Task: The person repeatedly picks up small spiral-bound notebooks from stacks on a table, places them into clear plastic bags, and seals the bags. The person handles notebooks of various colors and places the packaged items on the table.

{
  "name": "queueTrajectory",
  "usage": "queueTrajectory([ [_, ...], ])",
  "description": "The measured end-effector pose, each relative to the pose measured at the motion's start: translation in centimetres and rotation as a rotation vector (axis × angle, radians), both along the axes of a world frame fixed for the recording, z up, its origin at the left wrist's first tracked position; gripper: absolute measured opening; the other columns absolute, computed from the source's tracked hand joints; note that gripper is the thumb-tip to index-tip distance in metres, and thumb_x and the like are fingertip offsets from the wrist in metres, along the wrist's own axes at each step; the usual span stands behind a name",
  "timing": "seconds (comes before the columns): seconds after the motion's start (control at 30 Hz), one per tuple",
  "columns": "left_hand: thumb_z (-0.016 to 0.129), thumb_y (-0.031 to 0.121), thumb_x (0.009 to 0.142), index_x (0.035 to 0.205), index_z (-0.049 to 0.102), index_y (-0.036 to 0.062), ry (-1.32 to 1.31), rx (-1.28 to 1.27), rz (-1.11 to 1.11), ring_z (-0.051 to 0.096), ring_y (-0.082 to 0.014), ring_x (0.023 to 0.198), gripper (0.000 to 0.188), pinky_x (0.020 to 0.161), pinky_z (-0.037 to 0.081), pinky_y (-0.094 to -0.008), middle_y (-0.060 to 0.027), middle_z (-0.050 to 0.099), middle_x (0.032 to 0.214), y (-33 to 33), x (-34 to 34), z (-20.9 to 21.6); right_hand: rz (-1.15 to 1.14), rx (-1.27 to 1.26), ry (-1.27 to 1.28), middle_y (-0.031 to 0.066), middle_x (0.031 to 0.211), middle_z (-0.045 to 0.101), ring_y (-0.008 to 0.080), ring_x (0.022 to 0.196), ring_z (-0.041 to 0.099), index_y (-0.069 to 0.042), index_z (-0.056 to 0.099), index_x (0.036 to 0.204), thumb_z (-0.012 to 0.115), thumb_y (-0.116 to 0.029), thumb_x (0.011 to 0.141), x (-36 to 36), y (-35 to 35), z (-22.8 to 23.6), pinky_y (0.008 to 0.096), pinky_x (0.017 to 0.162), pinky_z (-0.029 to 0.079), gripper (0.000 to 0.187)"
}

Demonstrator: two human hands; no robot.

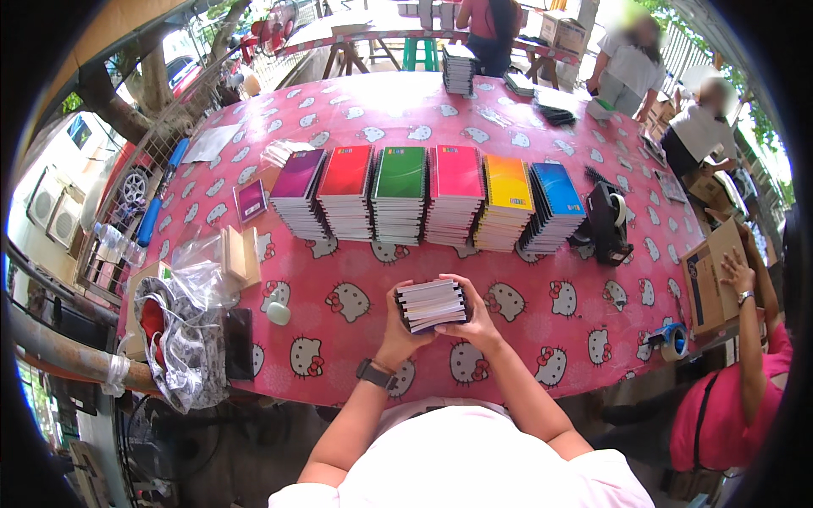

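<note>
Between my two hands is a small stack of notebooks (pixel 434 305), page edges and dark spiral bindings showing, held upright over the near middle of the table. My left hand (pixel 399 328), with a dark watch on its wrist, wraps the stack's left side. The fingers of my right hand (pixel 476 315) curl round its right side. Just beyond stands a row of spiral notebook stacks: purple (pixel 298 175), red (pixel 345 172), green (pixel 400 173), pink (pixel 457 172), yellow (pixel 508 184) and blue (pixel 557 190). A loose small purple notebook (pixel 251 201) lies left of the row.
A pink patterned cloth covers the table (pixel 508 364). Right are a black tape dispenser (pixel 608 223), a tape roll (pixel 675 341) and a cardboard box (pixel 711 275) touched by a co-worker's hand (pixel 738 275). Left lie plastic bags (pixel 201 284), a dark flat object (pixel 239 343) and a pale green rounded object (pixel 278 313).
</note>
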State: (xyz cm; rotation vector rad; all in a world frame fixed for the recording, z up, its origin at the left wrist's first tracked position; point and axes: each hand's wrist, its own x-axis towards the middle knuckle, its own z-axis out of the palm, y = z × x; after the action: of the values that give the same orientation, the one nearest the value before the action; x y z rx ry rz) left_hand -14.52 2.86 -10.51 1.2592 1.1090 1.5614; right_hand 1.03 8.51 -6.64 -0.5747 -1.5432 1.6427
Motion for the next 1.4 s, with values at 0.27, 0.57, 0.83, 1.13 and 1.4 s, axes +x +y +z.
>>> queueTrajectory([
  [0.27, 0.079, 0.001, 0.056, 0.121, 0.03, 0.0078, 0.124, -0.009, 0.041, 0.05, -0.0204, 0.107, 0.081, 0.092, 0.044, -0.0344, -0.0086, 0.047, 0.115, 0.2, -0.2, 0.0, 0.012, -0.017, -0.027, 0.0077, 0.119, 0.051, 0.0175, 0.114, 0.048, -0.006, 0.038, 0.129, 0.068, -0.001, 0.058, 0.3, 0.8, -1.8, 0.0323, 0.098, 0.037, 0.077],
  [0.57, 0.077, 0.0, 0.057, 0.118, 0.031, 0.0071, 0.076, 0.02, 0.069, 0.049, -0.018, 0.105, 0.077, 0.089, 0.043, -0.0328, -0.0073, 0.048, 0.112, 0.1, 0.0, -1.8, -0.011, -0.022, 0.003, 0.006, 0.109, 0.051, 0.0165, 0.105, 0.049, -0.007, 0.039, 0.122, 0.055, 0.002, 0.055, -0.5, 0.2, -1.1, 0.0292, 0.093, 0.038, 0.069],
  [0.83, 0.078, -0.002, 0.058, 0.117, 0.033, 0.0074, 0.068, -0.059, -0.115, 0.051, -0.0161, 0.102, 0.075, 0.087, 0.045, -0.0308, -0.0057, 0.049, 0.108, -1.0, -0.9, 1.3, -0.056, -0.034, -0.09, 0.0058, 0.108, 0.051, 0.0158, 0.105, 0.049, -0.008, 0.037, 0.124, 0.06, 0.004, 0.057, 0.2, -0.4, -2.1, 0.0292, 0.092, 0.038, 0.072],
  [1.13, 0.079, 0.011, 0.069, 0.121, 0.045, 0.0, -0.148, -0.189, 0.06, 0.059, -0.0171, 0.096, 0.063, 0.084, 0.048, -0.0311, -0.0105, 0.06, 0.107, 1.4, -2.9, 1.5, -0.37, 0.455, -0.835, 0.0121, 0.126, 0.042, 0.0311, 0.119, 0.038, -0.012, 0.044, 0.13, 0.073, -0.026, 0.067, 7.1, 1.7, -3.9, 0.0465, 0.1, 0.03, 0.071],
  [1.4, 0.075, 0.03, 0.074, 0.11, 0.056, -0.0047, -0.056, -0.764, -0.116, 0.063, -0.0188, 0.086, 0.054, 0.073, 0.05, -0.0289, -0.0133, 0.065, 0.1, 3.7, -4.9, 2.4, -0.465, 0.673, -1.2, 0.0078, 0.125, 0.044, 0.0343, 0.12, 0.036, -0.019, 0.055, 0.122, 0.072, -0.028, 0.068, 8.7, 1.8, -5.3, 0.0538, 0.096, 0.03, 0.058],
])
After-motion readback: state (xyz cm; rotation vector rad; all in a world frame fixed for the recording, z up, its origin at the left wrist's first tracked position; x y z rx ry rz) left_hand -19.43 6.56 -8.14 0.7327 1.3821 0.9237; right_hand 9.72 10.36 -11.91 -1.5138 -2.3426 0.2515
